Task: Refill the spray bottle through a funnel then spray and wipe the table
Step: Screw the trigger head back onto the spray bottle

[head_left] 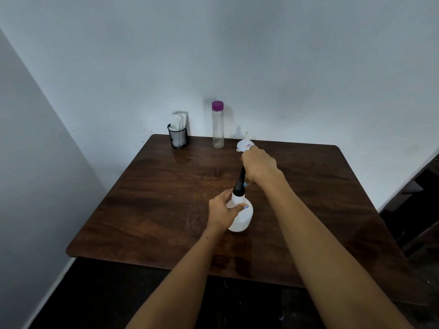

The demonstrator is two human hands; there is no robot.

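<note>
Spray bottle (241,213): white plastic, squat and round-shouldered, standing upright near the middle of the dark wooden table (154,210); it looks light, likely near empty, so it may tip or skid on the glossy top unless braced.
Left hand (222,210): wrapped round the bottle's shoulder and neck, thumb across the front, grasping it firmly; a sound place to hold, low and close to the neck.
Right hand (259,165): clenched round the top of the black spray head (240,184), which tilts up and away out of the bottle's neck; whether it is being lifted out or seated, I cannot tell.
Funnel (244,144): small, white, resting wide end down just beyond the right hand, spout upward; thin rigid plastic, best taken by the rim.
Refill bottle (217,124): tall, clear, purple-capped, standing at the table's far edge; smooth sides, probably slippery if wet; level inside unclear.
Mesh cup (178,137): black, holding white tissues, far left corner.
</note>
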